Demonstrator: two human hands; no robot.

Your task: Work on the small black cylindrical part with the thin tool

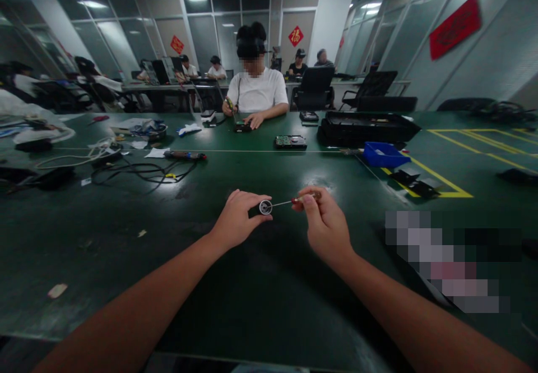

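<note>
My left hand (241, 216) is closed around a small round part (265, 207), dark outside with a pale ring at the end turned toward me. Its fingers and thumb grip the part from the left. In my right hand (327, 219) is a screwdriver (297, 199) with a reddish, partly see-through handle. The thin metal shaft points left, and its tip reaches the face of the round part. Whether the tip sits in a screw is too small to tell. Both hands are above the green table (260, 294).
Across the table a person (257, 90) works on a small dark device. A circuit-board device (290, 142), a black case (367, 129) and a blue bin (385, 154) lie beyond my hands. Cables (145, 175) and an electric screwdriver (185, 155) lie at left.
</note>
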